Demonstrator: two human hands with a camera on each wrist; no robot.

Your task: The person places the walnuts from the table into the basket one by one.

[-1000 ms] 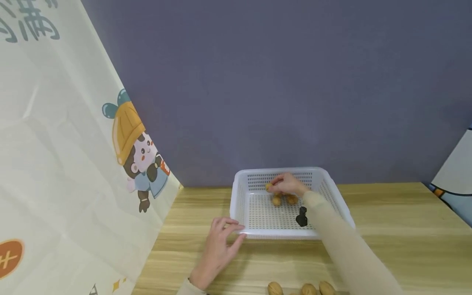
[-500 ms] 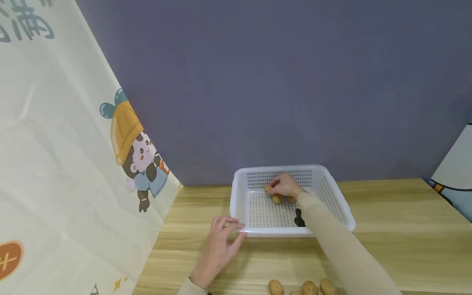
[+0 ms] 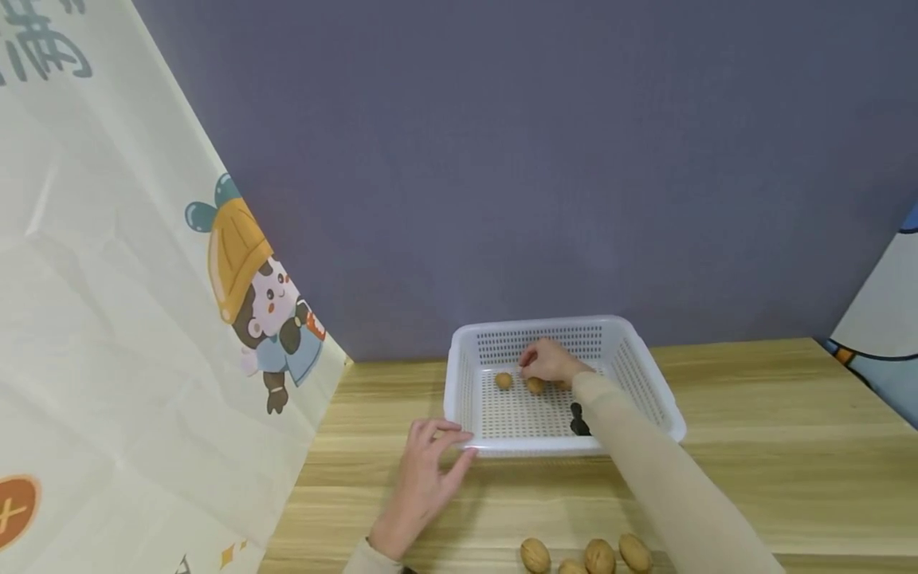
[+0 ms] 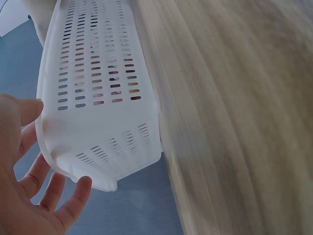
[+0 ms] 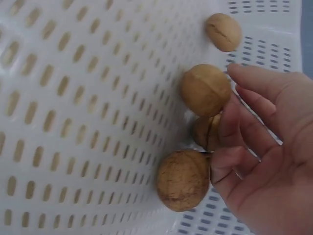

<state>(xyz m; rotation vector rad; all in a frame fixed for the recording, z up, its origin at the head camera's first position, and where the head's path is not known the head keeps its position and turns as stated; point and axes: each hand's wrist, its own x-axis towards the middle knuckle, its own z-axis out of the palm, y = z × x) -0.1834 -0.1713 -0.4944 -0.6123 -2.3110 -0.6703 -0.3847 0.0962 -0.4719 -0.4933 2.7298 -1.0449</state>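
Observation:
A white perforated plastic basket (image 3: 566, 446) stands on the wooden table. My left hand (image 3: 423, 478) holds its near left corner, fingers over the rim and thumb against the outer front wall. In the left wrist view the thumb and fingers (image 4: 80, 191) span that corner. My right hand (image 3: 548, 363) is inside the basket with loosely bent fingers, holding nothing that I can see. Walnuts lie around its fingertips: one walnut (image 5: 206, 89) near the index finger, another (image 5: 183, 180) by the thumb, a third (image 5: 208, 132) partly hidden behind the fingers. Farther left lies a single walnut (image 3: 504, 381).
Several walnuts (image 3: 599, 556) lie on the table (image 3: 774, 446) at the near edge of the view. A small black object (image 3: 578, 421) is in the basket, partly behind the right sleeve. A dark blue-grey wall (image 3: 502, 183) rises behind; a printed white sheet (image 3: 107, 319) hangs at left.
The right hand has let go of a walnut, which now lies farther left on the basket floor, apart from the fingers. The left hand stays at the corner. The head view has shifted slightly.

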